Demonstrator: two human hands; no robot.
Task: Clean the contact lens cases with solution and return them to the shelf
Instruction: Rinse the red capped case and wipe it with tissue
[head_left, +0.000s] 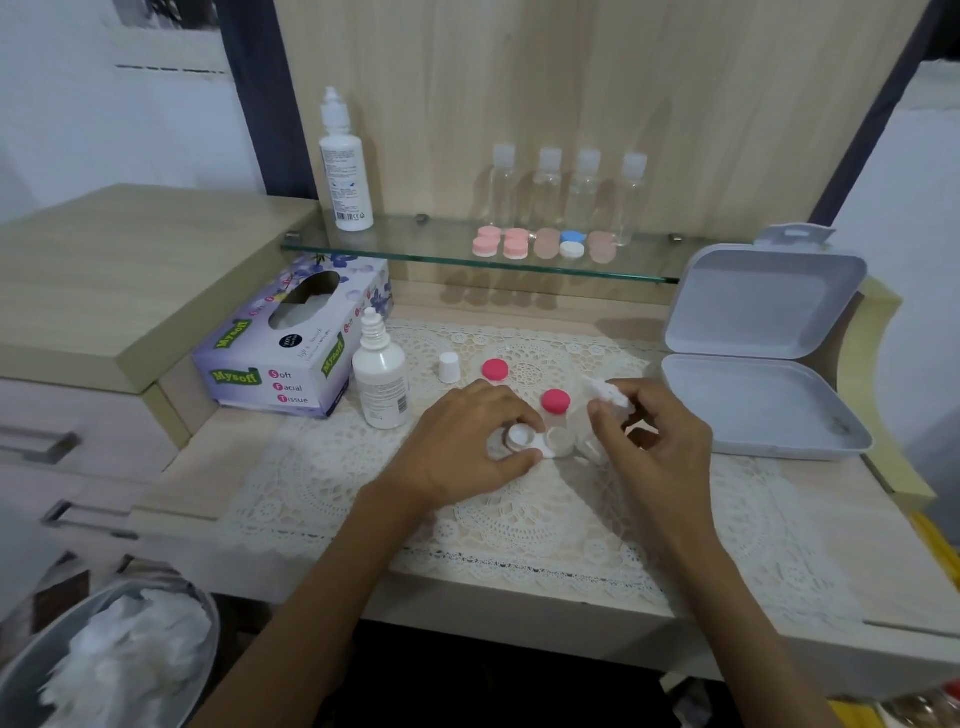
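The bench (197, 467) is carrying a lace mat (519, 519) with a solution bottle (379, 374) standing on it. Left of that bottle a tissue box (291, 353) is sitting; right of it a cap (449, 367), two pink lids (495, 369) (556, 401), a lens case (560, 441) and an open grey box (763, 405) are lying. Behind it a glass shelf (415, 243) is holding bottles (548, 192) and cases (515, 244).

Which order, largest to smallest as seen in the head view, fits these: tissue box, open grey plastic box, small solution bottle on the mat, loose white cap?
1. open grey plastic box, spread wide with its lid up
2. tissue box, close behind it, so these two are unsure
3. small solution bottle
4. loose white cap
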